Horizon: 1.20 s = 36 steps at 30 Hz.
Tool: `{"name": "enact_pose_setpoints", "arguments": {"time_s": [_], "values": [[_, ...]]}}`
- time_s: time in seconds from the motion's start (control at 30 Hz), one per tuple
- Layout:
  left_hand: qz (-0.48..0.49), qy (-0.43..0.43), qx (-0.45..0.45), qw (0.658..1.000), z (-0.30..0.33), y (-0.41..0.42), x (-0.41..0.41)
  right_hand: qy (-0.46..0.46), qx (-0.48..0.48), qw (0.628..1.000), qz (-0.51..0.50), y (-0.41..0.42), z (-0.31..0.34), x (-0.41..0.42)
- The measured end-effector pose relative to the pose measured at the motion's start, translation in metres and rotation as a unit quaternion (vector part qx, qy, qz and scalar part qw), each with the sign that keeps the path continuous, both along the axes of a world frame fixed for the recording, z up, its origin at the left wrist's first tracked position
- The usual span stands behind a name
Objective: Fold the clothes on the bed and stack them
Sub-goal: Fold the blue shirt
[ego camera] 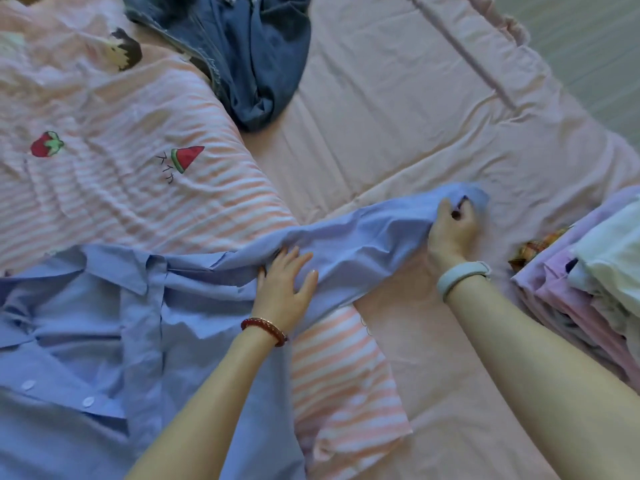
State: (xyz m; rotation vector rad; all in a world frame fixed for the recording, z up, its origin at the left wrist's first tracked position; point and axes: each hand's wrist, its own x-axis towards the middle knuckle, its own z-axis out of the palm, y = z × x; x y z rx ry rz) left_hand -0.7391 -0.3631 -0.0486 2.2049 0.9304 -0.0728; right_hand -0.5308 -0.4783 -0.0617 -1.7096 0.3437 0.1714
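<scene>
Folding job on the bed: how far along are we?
Done: a stack of folded clothes sits at the right edge. In hand: the blue shirt lies spread out, the right hand gripping its sleeve end, the left hand pressing flat on the sleeve. Left: the denim garment lies crumpled, unfolded.

Your left hand (285, 282) lay flat near the middle of the frame, fingers straight and spread, palm down, its forearm rising from the bottom edge with a red bracelet (265, 329) at the wrist. Your right hand (452, 225) reached further up and right, fingers curled and pinching, wrist bent, a pale band (462, 277) round it, forearm entering from the lower right.
</scene>
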Motion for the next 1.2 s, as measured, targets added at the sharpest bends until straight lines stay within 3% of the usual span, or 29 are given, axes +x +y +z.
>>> {"name": "enact_pose_setpoints", "arguments": {"time_s": [0.07,0.13,0.27,0.33,0.43,0.53,0.57,0.6,0.7,0.77,0.83,0.93,1.0,1.03,1.13,1.2], "values": [[0.165,-0.142,-0.076,0.973,0.027,0.008,-0.022,-0.107,-0.016,0.988,0.106,0.024,0.034,-0.033],[0.305,-0.184,-0.118,0.927,0.045,0.021,-0.062,-0.2,0.013,0.956,0.213,0.049,0.065,-0.081],[0.572,-0.244,-0.197,0.758,0.066,0.046,-0.172,-0.33,0.058,0.85,0.406,0.091,0.099,-0.197],[0.655,-0.247,-0.189,0.689,0.069,0.054,-0.228,-0.362,0.056,0.797,0.481,0.103,0.103,-0.25],[0.709,-0.19,-0.091,0.673,0.069,0.057,-0.328,-0.394,0.001,0.662,0.638,0.113,0.093,-0.344],[0.724,-0.062,-0.019,0.687,0.056,0.05,-0.426,-0.284,-0.206,0.463,0.814,0.104,0.068,-0.416],[0.721,-0.033,-0.029,0.691,0.046,0.049,-0.454,-0.255,-0.246,0.436,0.827,0.1,0.057,-0.432],[0.722,-0.019,-0.05,0.69,0.033,0.049,-0.48,-0.235,-0.267,0.437,0.826,0.097,0.048,-0.445],[0.685,-0.003,-0.14,0.715,-0.04,0.054,-0.555,-0.252,-0.261,0.516,0.776,0.096,0.032,-0.477],[0.642,-0.025,-0.188,0.742,-0.027,0.057,-0.54,-0.259,-0.212,0.581,0.742,0.098,0.027,-0.494],[0.57,-0.086,-0.188,0.795,-0.001,0.055,-0.505,-0.243,-0.158,0.624,0.725,0.103,0.032,-0.515],[0.362,-0.161,-0.158,0.905,0.023,0.032,-0.455,-0.062,-0.059,0.705,0.704,0.119,0.05,-0.538],[0.197,-0.177,-0.198,0.944,0.024,0.012,-0.444,0.058,-0.066,0.741,0.665,0.133,0.046,-0.536],[0.195,-0.177,-0.212,0.941,0.023,0.007,-0.447,0.072,-0.098,0.746,0.654,0.139,0.04,-0.53],[0.394,-0.142,-0.14,0.897,0.019,0.012,-0.473,0.088,-0.171,0.777,0.599,0.142,0.024,-0.505],[0.447,-0.095,-0.12,0.881,0.011,0.021,-0.492,0.111,-0.164,0.791,0.579,0.14,0.02,-0.494]]}}
